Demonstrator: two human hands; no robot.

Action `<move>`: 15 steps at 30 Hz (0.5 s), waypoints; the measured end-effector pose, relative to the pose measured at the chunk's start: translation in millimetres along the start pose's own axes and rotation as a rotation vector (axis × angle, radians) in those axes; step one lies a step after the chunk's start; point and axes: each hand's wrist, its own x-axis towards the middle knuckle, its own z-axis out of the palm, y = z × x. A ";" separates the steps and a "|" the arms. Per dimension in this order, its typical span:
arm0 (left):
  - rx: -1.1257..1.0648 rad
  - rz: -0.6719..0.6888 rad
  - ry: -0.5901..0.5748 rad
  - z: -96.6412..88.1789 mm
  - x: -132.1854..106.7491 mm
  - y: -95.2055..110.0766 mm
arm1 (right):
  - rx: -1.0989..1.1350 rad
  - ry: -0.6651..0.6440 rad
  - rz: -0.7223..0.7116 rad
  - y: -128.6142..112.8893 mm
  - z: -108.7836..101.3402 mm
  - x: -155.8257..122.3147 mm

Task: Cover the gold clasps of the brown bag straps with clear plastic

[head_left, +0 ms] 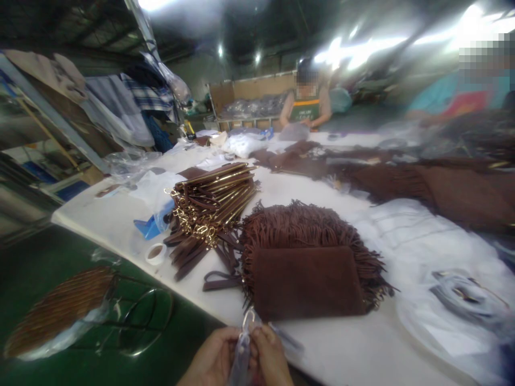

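Note:
Close to the table's front edge, my left hand (215, 356) and my right hand (271, 354) are together, fingers closed around a gold metal clasp (248, 317). Clear plastic (240, 360) covers its lower part and hangs down between my hands. What lies under the plastic is hidden by my fingers. Just beyond stands a stack of brown fringed bags (308, 281), the top one lying flat with its fringe spread behind it. Left of the stack, a pile of brown straps with gold bars and chains (213, 198) is heaped on the white table (322, 348).
A tape roll (156, 254) and a blue object (148, 227) lie near the left edge. White plastic sheeting (422, 257) covers the right side. A round stool (60, 311) stands below left. Two co-workers (308, 107) are across the table.

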 end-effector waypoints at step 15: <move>0.087 0.151 -0.064 -13.5 23.1 -14.6 | -0.076 0.061 -0.026 15.8 -3.9 5.8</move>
